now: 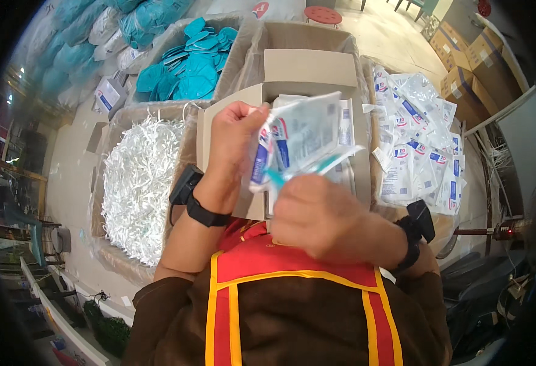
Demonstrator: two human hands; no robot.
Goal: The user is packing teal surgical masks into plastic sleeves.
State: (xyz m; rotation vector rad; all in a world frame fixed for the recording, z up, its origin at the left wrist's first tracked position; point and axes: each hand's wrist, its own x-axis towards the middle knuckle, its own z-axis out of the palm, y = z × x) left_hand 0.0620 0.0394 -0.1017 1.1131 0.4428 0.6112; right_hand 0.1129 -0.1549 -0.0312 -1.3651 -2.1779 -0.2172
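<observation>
My left hand is closed, with thumb and fingers pinching the edge of a clear plastic packet printed in blue and red. The packet is held up, tilted, over an open cardboard box. My right hand, blurred by motion, is curled at the packet's near side. A teal face mask shows at its fingers; most of the mask is hidden by the hand and packet. More printed packets stand in the box below.
To the left sit a carton of white strips and a carton of teal masks. Filled packets are heaped at the right. Bulging bags pile up far left. Brown cartons and a red stool stand behind.
</observation>
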